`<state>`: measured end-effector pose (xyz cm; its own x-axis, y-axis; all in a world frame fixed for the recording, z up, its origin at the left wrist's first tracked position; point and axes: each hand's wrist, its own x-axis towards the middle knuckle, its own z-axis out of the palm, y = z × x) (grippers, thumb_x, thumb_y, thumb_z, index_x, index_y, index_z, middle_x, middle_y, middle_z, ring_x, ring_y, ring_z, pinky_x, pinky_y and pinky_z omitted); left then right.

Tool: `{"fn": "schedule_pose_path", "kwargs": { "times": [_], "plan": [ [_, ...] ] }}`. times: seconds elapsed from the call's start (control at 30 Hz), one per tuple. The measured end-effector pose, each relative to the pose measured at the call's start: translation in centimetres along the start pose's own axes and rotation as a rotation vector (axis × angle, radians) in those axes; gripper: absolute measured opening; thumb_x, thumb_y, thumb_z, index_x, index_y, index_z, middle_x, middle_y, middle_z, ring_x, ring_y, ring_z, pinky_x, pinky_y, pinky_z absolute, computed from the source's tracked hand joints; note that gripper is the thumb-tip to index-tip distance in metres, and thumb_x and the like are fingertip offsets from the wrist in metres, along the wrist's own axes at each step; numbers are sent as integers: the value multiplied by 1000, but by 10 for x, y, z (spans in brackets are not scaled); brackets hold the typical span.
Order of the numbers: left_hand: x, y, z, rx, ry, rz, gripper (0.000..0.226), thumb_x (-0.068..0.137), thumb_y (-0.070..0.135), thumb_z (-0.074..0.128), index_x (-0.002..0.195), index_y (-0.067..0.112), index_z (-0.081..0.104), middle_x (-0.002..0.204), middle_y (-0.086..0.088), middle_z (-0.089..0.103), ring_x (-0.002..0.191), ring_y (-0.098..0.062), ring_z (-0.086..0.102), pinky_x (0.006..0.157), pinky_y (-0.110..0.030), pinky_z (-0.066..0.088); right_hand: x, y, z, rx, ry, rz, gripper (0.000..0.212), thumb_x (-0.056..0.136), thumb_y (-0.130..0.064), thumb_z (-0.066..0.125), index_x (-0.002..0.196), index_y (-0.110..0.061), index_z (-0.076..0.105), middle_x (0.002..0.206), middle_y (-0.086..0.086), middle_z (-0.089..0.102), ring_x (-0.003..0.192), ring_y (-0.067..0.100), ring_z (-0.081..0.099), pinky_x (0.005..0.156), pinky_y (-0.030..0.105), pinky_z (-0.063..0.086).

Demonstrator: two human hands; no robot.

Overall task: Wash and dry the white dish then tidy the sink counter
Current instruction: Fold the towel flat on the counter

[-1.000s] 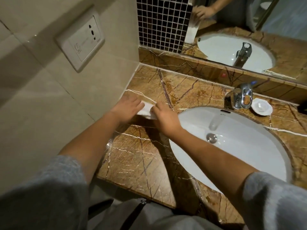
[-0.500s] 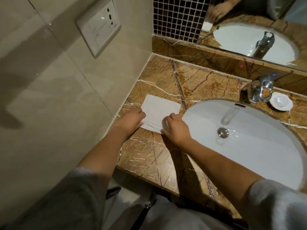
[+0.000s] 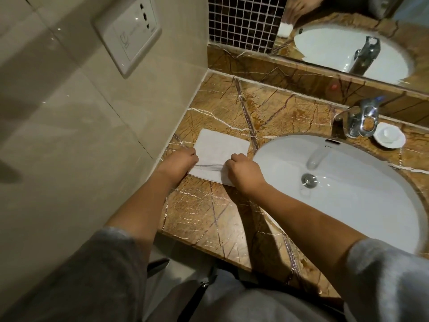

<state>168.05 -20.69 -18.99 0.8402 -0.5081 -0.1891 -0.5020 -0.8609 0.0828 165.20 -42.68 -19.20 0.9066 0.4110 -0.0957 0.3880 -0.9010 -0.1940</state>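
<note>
We are at the tidying step, our left hand and right hand each pinching the near edge of the cloth spread on the counter, the dish beside the tap, a neat fold likely next

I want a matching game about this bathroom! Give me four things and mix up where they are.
Things:
1. white cloth
2. small white dish
3. drain plug
4. wall socket plate

Places:
A. at the bottom of the sink bowl
B. on the tiled wall to the left
C. flat on the brown marble counter, left of the sink
D. on the counter just right of the tap

Pairs: 1-C, 2-D, 3-A, 4-B. The left hand and right hand both press on the cloth's near edge.
</note>
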Motion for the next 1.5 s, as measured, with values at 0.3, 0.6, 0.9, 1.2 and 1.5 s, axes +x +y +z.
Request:
{"fn": "schedule_pose_path", "kwargs": {
  "times": [0.3,0.6,0.9,1.2,1.5],
  "plan": [
    [-7,-9,-2,94,-45,65,24,73,-1,64,93,11,67,96,-6,61,88,-25,57,67,-35,50,-7,-4,-1,108,72,-25,24,84,-14,57,103,-7,68,97,12,62,96,32,56,65,39,49],
    [-19,-1,4,44,32,95,32,95,32,48,92,10,71,94,-5,63,90,-23,57,63,-32,48,-26,-2,15,226,56,9,33,96,-31,45,98,-11,70,97,8,59,94,26,56,72,39,50],
    [3,23,8,-57,39,170,30,94,28,50,119,12,58,120,-7,57,109,-23,50,87,-42,49,-21,12,16,329,76,123,29,90,-36,60,110,-15,64,106,5,58,103,23,53,74,37,50],
    [8,23,7,-73,41,192,21,98,28,44,105,15,60,104,-5,61,96,-24,55,73,-42,52,-13,15,8,380,-32,76,25,86,-30,63,100,-10,68,96,10,60,93,26,54,73,34,44],
    [6,26,8,33,69,250,21,98,29,42,102,15,57,99,-4,59,87,-22,55,58,-35,47,-18,14,0,289,35,10,22,86,-17,58,103,-10,69,97,9,62,94,26,56,73,37,49]
  ]
}}
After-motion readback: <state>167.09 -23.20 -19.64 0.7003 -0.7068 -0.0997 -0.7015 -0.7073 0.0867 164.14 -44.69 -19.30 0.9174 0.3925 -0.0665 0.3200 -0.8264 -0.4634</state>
